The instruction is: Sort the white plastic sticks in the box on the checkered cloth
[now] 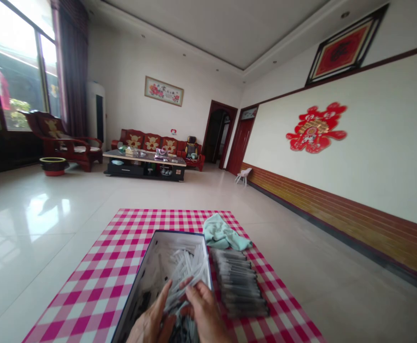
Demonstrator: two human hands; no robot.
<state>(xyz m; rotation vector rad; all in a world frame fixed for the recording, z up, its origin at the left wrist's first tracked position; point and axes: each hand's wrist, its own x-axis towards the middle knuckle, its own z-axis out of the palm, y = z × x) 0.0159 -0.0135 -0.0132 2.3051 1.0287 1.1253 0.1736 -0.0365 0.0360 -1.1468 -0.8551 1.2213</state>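
while the box [150,255] sits on the surface [97,286] — its near edge — your half-curled hands [177,312] finger clear tubes [187,264].

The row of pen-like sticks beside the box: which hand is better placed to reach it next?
Probably the right hand: it is nearer the pen-like sticks, which lie just right of the box. The left hand is farther away. Both are busy among the clear pieces.

Pink-white checked tablecloth [94,286]: open box [179,232], crumpled mint cloth [222,234], row of pens [240,284] beside box.
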